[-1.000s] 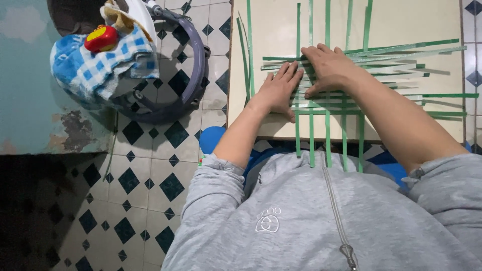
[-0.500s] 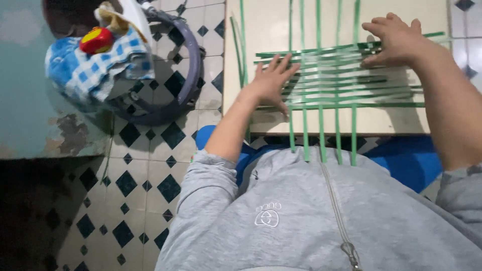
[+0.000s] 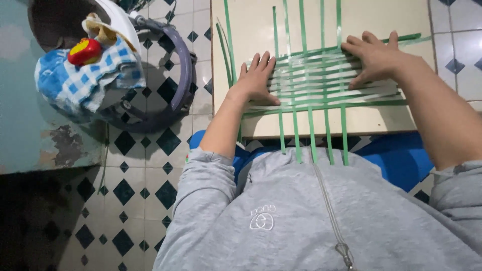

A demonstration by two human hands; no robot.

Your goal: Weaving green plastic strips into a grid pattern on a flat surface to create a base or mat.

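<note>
Lying flat on a cream counter (image 3: 251, 20): woven mat of green strips (image 3: 321, 83), loose ends overhanging the near edge. Left hand (image 3: 257, 80) pressed open, fingers spread, on the mat's left border, holding nothing. Right hand (image 3: 374, 57) likewise flat on the upper right corner. Bare counter remained beyond. Blue checked cloth (image 3: 83, 83) sat well apart, left.
</note>
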